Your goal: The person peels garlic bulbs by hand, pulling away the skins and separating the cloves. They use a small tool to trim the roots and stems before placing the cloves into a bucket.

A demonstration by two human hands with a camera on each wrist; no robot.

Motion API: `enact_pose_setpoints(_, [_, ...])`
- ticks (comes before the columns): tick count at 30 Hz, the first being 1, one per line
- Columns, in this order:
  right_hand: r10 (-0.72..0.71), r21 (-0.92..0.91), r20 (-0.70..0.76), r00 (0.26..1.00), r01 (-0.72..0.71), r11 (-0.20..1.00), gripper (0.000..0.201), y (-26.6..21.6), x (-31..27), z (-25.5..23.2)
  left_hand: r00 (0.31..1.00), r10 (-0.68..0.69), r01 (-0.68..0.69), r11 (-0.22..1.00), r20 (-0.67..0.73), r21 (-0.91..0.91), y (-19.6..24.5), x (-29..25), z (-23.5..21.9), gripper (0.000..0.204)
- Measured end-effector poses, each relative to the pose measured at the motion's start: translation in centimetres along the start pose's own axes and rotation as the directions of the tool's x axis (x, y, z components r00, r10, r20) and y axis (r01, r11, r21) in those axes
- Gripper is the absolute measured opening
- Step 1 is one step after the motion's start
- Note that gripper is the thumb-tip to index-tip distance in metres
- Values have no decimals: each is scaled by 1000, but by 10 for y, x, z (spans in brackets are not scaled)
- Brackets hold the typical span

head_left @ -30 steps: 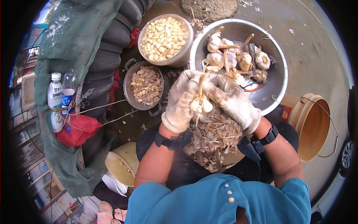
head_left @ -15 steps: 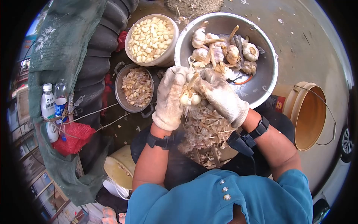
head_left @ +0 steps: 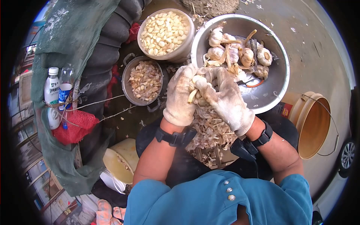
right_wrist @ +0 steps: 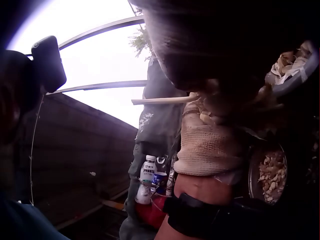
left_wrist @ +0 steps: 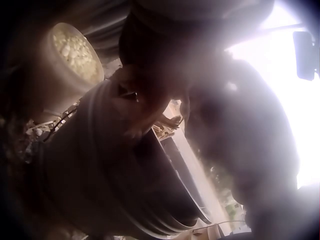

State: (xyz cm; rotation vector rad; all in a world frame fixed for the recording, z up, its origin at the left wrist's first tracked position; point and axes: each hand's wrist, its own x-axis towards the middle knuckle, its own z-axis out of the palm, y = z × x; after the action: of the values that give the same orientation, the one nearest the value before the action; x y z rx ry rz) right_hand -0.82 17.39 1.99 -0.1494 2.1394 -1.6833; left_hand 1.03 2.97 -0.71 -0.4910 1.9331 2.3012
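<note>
Gloved fingers of the left hand (head_left: 181,96) and right hand (head_left: 229,99) clamp a garlic bulb (head_left: 192,95) at the person's side of the metal basin (head_left: 270,87), with the tub (head_left: 182,55) of white cloves (head_left: 165,33) left of that basin and the bucket (head_left: 315,125) right of it.

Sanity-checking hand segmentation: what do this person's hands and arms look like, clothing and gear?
Left hand and right hand wear off-white knit gloves, soiled in patches. Black wrist straps carry dark box-like units; a thin dark cable hangs from the right unit. Forearms bare, under short teal-blue sleeves.
</note>
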Motion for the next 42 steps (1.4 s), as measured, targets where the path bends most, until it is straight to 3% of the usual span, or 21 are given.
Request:
enact_pose_setpoints(1, [-1, 0, 2, 1000, 1, 1000, 40, 1, 0, 1, 994, -108, 108, 959, 11, -261, -1, 0, 0, 24])
enact_pose_setpoints(7, [79, 59, -19, 997, -78, 995, 36, 12, 4, 7, 981, -193, 190, 905, 32, -380, -4, 0, 0, 29])
enact_pose_setpoints(11, [95, 83, 8, 995, -95, 992, 37, 19, 5, 7, 995, -100, 98, 991, -20, -86, -3, 0, -2, 26])
enact_pose_setpoints(13, [60, 65, 23, 998, -61, 996, 38, 22, 6, 4, 974, -221, 162, 830, -48, -533, -5, 4, 0, 27])
enact_pose_setpoints(14, [26, 51, 43, 999, -29, 998, 40, 20, 7, 2, 974, -218, 157, 831, -53, -533, -10, 5, -3, 27])
enact_pose_setpoints(15, [-4, 38, 62, 998, 2, 999, 42, 17, 7, 1, 985, 144, -145, 989, -97, 3, -15, 4, -6, 27])
enact_pose_setpoints(16, [-11, 85, 98, 995, 3, 996, 46, 10, 4, -1, 887, 458, -420, 744, 61, 520, -19, 4, -8, 28])
enact_pose_setpoints(17, [-12, 85, 99, 995, 3, 996, 46, 14, 4, -1, 887, 458, -420, 744, 59, 520, -21, 5, -11, 28])
enact_pose_setpoints(19, [-32, 97, 52, 998, 27, 995, 48, 21, 5, 2, 998, -41, 46, 989, 40, -138, -15, 8, -15, 21])
enact_pose_setpoints(23, [-134, 66, 15, 991, 132, 989, 45, 14, 3, 1, 998, 52, -53, 998, -20, -45, -7, 2, -5, 21])
enact_pose_setpoints(26, [15, -97, 50, 999, -10, 995, 45, 7, 3, -2, 999, -42, 43, 990, 12, -133, -6, 1, -5, 22])
enact_pose_setpoints(29, [35, -74, 45, 998, -32, 997, 43, 8, 2, 0, 983, 184, -183, 954, 15, 236, -7, -2, -1, 24])
enact_pose_setpoints(31, [-101, -115, 17, 995, 102, 988, 37, 7, 2, 2, 994, -111, 110, 945, 16, -309, -10, 0, -3, 24])
enact_pose_setpoints(32, [-99, -114, 17, 995, 101, 988, 37, 11, 3, 3, 994, -112, 112, 945, 16, -309, -15, 1, -6, 24])
enact_pose_setpoints(34, [-460, -495, 91, 883, 442, 748, 32, 25, 4, 2, 991, 131, -115, 873, 0, 474, -21, 3, -10, 27])
enact_pose_setpoints(35, [-459, -495, 93, 884, 441, 749, 32, 29, 5, 1, 992, 130, -114, 874, -1, 472, -24, 2, -10, 27])
enact_pose_setpoints(37, [-566, -606, 148, 811, 527, 596, 33, 30, 6, 1, 997, -71, 69, 991, -9, -113, -15, -2, -5, 27])
enact_pose_setpoints(38, [-567, -605, 151, 810, 529, 595, 33, 26, 7, 1, 998, -69, 68, 991, -11, -114, -12, -3, -7, 27])
enact_pose_setpoints(39, [-291, -361, 61, 955, 293, 885, 35, 14, 9, 0, 977, 213, -209, 935, 18, 285, -10, -4, -9, 30])
enact_pose_setpoints(40, [33, -69, 69, 997, -28, 997, 37, 7, 11, -1, 884, 442, -435, 656, 152, 617, -8, -4, -11, 36])
enact_pose_setpoints(42, [36, 93, 64, 997, -42, 995, 38, 11, 7, -1, 913, 374, -393, 698, 163, 598, -8, -2, -16, 43])
